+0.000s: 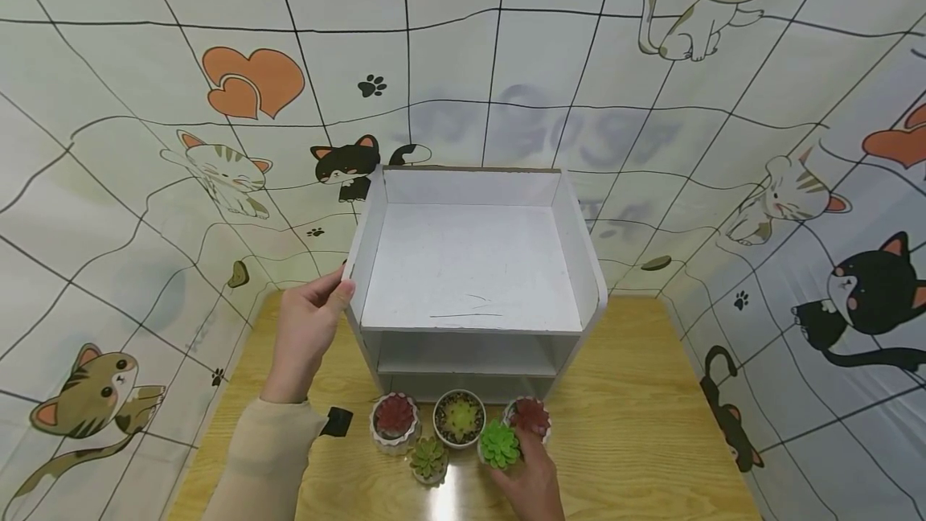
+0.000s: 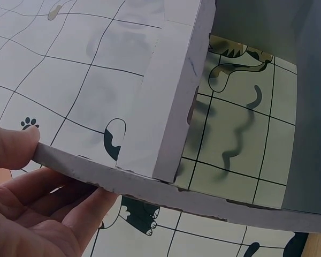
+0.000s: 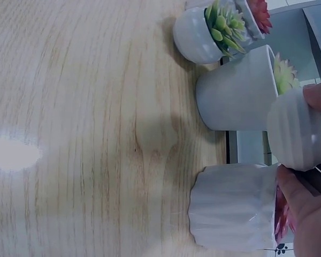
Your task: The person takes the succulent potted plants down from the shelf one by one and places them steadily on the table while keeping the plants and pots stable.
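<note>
My left hand [image 1: 307,336] grips the left side panel of a white shelf unit [image 1: 470,264]; in the left wrist view its thumb lies on one face of the panel edge [image 2: 144,184] and the fingers on the other. Between thumb and fingers, my right hand [image 1: 534,481] holds a potted green succulent [image 1: 499,445]. Its ribbed white pot [image 3: 294,131] is raised off the table in the right wrist view. Close by stands a red succulent [image 1: 531,415] in a fluted white pot [image 3: 232,206]. A yellow-green succulent [image 1: 459,418] in a plain pot stands at the middle.
A second red succulent [image 1: 395,416] and a small green one [image 1: 429,459] stand left of the middle pot. All are on the wooden table [image 1: 637,408] before the shelf. A small black object [image 1: 337,422] shows beside the left sleeve. Cat-printed cloth [image 1: 448,63] surrounds the table.
</note>
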Available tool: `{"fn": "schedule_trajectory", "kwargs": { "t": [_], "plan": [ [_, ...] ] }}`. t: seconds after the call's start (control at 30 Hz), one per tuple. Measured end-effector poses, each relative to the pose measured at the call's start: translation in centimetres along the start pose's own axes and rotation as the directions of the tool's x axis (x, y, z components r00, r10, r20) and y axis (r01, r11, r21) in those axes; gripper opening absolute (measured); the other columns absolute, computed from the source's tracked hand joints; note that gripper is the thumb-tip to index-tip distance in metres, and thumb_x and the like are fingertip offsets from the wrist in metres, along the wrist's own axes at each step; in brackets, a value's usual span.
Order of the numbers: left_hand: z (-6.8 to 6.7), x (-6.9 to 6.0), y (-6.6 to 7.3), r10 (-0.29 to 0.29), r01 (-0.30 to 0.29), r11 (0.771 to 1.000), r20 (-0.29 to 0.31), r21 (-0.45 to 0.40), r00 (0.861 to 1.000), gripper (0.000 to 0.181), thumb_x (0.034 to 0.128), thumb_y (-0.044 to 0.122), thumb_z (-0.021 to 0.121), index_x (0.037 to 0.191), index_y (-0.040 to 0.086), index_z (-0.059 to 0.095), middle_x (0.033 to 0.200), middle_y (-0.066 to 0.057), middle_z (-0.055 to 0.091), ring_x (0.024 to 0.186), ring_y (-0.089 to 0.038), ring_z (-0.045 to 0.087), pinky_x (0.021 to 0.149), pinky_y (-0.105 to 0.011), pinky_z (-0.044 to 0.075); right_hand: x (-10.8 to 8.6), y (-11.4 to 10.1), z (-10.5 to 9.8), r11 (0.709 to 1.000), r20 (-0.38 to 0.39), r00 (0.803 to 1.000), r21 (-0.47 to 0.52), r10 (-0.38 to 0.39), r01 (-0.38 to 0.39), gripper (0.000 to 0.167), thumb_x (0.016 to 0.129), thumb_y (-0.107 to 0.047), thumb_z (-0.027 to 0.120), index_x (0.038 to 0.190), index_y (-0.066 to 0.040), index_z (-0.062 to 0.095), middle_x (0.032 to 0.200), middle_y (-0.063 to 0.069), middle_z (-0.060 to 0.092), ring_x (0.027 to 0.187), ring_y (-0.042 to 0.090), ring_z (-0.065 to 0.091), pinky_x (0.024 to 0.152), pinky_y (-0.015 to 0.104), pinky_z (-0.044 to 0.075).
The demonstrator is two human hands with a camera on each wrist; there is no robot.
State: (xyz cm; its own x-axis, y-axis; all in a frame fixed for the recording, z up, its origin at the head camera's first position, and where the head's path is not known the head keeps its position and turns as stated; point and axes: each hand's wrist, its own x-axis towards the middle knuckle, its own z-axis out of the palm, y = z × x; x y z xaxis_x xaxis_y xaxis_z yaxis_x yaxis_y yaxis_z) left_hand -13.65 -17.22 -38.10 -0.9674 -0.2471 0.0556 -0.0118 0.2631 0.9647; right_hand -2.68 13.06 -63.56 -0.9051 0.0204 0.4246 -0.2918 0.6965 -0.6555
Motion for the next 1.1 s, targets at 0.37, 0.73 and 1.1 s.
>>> {"fn": "schedule_trajectory", "kwargs": {
  "t": [0.37,0.73,1.1],
  "plan": [
    [0.0,0.1,-0.1,0.013,-0.013,1.000,-0.010,0.001,1.000,0.036,0.1024,0.008,0.064,0.136,-0.005,0.063,0.131,-0.022,0.067,0.095,0.007,0.061,0.082,-0.009,0.049,-0.4,0.5,0.5,0.999,-0.010,1.000,-0.022,-0.029,0.029,0.066,0.056,-0.011,0.097,0.114,-0.002,0.067,0.106,0.009,0.070,0.093,0.029,0.070,0.078,0.045,0.061],
    [0.1,0.1,-0.3,0.010,-0.010,1.000,-0.009,-0.009,1.000,0.036,0.1023,0.008,0.064,0.136,-0.005,0.063,0.132,-0.022,0.066,0.095,0.007,0.062,0.082,-0.009,0.049,-1.4,1.8,1.4,0.991,-0.058,0.990,-0.053,-0.129,0.126,0.070,0.050,-0.008,0.098,0.113,0.001,0.068,0.102,0.007,0.069,0.088,0.022,0.068,0.074,0.037,0.060],
    [0.0,0.1,-0.2,0.006,-0.006,1.000,0.001,-0.020,1.000,0.036,0.1027,0.009,0.064,0.137,-0.004,0.063,0.133,-0.020,0.066,0.103,0.001,0.063,0.085,-0.009,0.049,-2.6,3.1,2.6,0.986,-0.057,0.988,-0.101,-0.142,0.136,0.071,0.053,-0.022,0.098,0.114,-0.003,0.068,0.104,0.006,0.068,0.092,0.019,0.066,0.082,0.019,0.052]
  ]
}}
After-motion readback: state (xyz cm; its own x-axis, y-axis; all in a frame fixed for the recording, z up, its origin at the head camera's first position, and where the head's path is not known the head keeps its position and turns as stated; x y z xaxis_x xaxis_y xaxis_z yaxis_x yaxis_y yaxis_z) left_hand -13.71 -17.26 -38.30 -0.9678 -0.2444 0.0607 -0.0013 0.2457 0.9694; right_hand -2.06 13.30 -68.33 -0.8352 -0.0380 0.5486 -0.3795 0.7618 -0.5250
